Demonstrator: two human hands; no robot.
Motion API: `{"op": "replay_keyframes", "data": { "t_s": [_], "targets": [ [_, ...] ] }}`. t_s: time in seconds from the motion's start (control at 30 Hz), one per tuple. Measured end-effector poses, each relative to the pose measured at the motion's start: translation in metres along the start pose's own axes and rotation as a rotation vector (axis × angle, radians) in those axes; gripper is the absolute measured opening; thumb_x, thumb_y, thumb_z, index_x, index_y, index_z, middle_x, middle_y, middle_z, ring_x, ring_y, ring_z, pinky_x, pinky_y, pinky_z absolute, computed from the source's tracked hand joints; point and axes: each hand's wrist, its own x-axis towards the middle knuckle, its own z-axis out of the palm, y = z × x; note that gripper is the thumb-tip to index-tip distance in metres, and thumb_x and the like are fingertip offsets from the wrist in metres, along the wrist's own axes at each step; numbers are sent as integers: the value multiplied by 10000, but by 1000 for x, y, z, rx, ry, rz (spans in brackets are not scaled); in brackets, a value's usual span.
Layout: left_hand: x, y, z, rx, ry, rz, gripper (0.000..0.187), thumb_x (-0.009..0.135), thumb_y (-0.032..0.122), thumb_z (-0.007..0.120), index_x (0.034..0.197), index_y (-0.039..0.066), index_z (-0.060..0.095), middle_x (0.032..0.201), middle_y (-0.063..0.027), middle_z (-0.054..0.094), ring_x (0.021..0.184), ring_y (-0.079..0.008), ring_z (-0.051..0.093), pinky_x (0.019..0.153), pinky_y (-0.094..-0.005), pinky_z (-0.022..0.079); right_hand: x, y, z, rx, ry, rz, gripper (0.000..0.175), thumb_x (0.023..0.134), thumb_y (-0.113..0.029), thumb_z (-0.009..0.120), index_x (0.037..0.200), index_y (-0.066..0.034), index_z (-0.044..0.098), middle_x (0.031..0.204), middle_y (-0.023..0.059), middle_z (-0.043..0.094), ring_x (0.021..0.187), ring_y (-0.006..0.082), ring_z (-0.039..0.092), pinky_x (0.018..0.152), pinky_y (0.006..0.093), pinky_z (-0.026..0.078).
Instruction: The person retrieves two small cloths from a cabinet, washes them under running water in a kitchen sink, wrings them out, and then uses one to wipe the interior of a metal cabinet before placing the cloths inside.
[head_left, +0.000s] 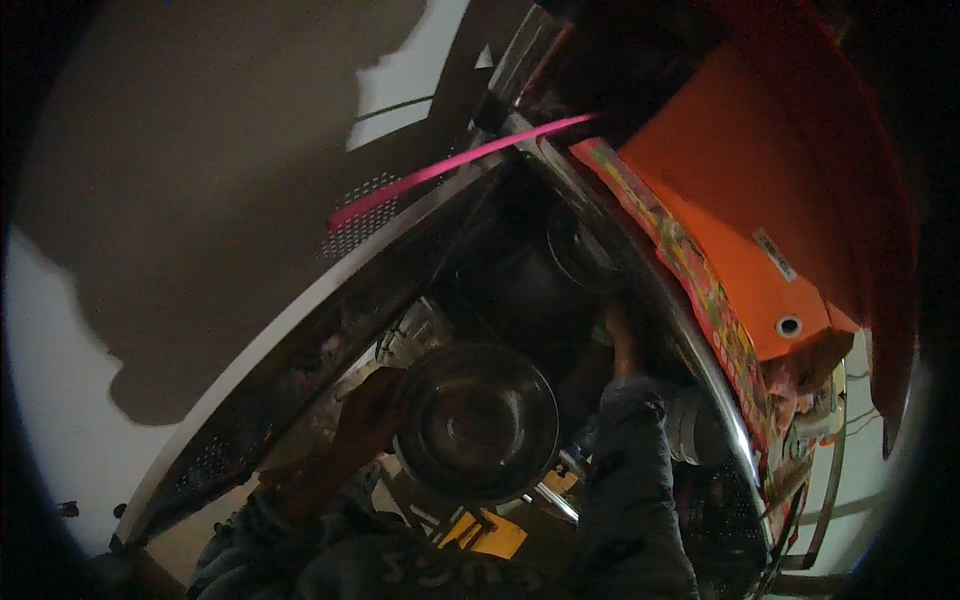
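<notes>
A round metal bowl, its inside facing up, is held at its left rim by my left hand. My right hand reaches forward into the dark space of a metal-edged rack. A small greenish thing shows by its fingers, too dim to name, and I cannot tell whether the hand grips it. Just beyond those fingers is a round metal rim, perhaps of a dish. Beside my right sleeve stand pale stacked round items, partly hidden by shadow.
A pink strip crosses the rack's far corner. Perforated metal borders the left edge. On the right hang a patterned cloth and an orange sheet with a metal eyelet. Something yellow lies below the bowl.
</notes>
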Motion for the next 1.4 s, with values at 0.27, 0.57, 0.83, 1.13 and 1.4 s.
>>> {"op": "replay_keyframes", "data": {
  "t_s": [0.27,0.57,0.83,1.13,1.4],
  "targets": [
    [-29,-14,16,-27,51,54,306,805,89,539,1099,15,500,907,-40,556,801,-95,513,707,-260,428,-83,-58,-23,-255,-81,-160,440,889,-298,421,1241,-35,431,1249,172,453,1147,292,431,971,380,347],
    [-90,-3,64,-330,18,-17,296,794,93,551,1076,11,516,975,-51,554,885,-131,509,787,-267,400,-199,-26,-63,110,302,-491,400,836,-231,491,1189,-46,500,1083,142,533,993,267,511,861,396,414],
    [-108,-4,83,-290,-171,133,290,804,131,542,1052,-18,520,957,-58,558,883,-140,515,785,-283,402,-268,-3,-51,-499,-63,-212,266,807,-135,487,1036,-37,581,1025,156,566,965,303,545,823,406,434],
    [-119,5,102,17,-205,375,265,788,121,543,1023,0,526,881,-41,548,782,-102,511,697,-257,425,-352,-35,-138,219,355,30,247,812,-179,523,1040,-128,604,1069,88,582,994,274,546,847,371,439],
    [-113,6,92,-68,-195,286,283,792,160,537,1039,24,526,852,-20,532,705,-84,495,583,-225,417,-376,20,-146,-325,453,-61,204,802,-266,536,949,-146,612,967,77,589,890,247,566,765,368,459]
  ]
}}
